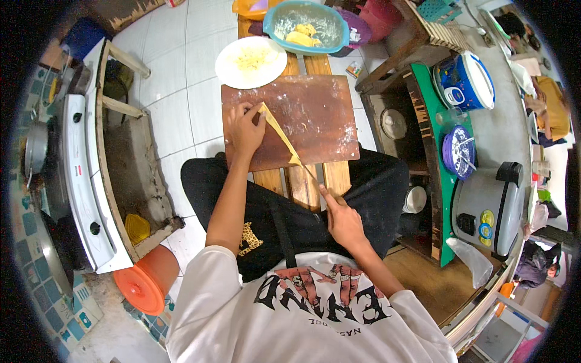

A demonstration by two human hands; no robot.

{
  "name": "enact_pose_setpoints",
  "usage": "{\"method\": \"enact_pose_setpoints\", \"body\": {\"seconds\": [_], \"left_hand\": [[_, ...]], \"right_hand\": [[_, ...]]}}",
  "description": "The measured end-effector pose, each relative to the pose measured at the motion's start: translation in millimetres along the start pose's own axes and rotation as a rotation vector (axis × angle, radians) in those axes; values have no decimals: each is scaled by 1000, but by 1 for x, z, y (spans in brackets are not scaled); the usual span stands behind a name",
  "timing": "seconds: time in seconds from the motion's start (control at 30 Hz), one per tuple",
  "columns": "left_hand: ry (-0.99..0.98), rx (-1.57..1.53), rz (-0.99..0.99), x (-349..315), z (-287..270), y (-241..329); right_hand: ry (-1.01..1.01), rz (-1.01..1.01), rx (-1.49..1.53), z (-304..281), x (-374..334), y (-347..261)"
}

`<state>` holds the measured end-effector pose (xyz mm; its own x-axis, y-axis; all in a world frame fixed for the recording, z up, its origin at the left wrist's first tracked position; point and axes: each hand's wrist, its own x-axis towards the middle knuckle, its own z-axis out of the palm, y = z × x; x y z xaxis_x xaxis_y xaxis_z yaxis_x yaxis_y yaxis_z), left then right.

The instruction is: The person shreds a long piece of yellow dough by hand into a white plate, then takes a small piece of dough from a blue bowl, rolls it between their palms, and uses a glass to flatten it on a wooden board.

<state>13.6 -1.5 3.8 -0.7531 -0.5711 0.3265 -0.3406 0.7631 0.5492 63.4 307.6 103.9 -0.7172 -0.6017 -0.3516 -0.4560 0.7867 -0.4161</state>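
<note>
A glossy floor of white tiles (pixel 172 85) shows at upper left; blue-and-white mosaic tiles (pixel 43 283) line the lower left edge. A grey countertop (pixel 509 130) above open brown wooden shelving (pixel 417 275) runs down the right.

My right hand (pixel 346 225) is hiding most of the knife's (pixel 310 176) handle, and the board (pixel 318 124) is covering the middle of the slatted surface (pixel 337 175). The yellow shreds (pixel 253 59) on the plate (pixel 226 65) are looking too small to count. The upper edge of view is cutting off the orange bowl (pixel 249 8), the lower edge is cropping my shirt (pixel 227 314), and at the far right a person (pixel 552 109) is blurring into the clutter.
</note>
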Motion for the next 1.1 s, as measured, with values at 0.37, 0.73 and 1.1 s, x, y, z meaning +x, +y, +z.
{"method": "enact_pose_setpoints", "body": {"seconds": [0.37, 0.73, 1.1], "left_hand": [[-115, 56, 21, 25, 4, 1], [-212, -29, -25, 43, 15, -7], [-423, -793, -198, 35, -43, 48]], "right_hand": [[32, 11, 238, -16, -9, 15], [214, -61, 268, -9, 89, 33], [455, -75, 5, -3, 138, 37]]}}
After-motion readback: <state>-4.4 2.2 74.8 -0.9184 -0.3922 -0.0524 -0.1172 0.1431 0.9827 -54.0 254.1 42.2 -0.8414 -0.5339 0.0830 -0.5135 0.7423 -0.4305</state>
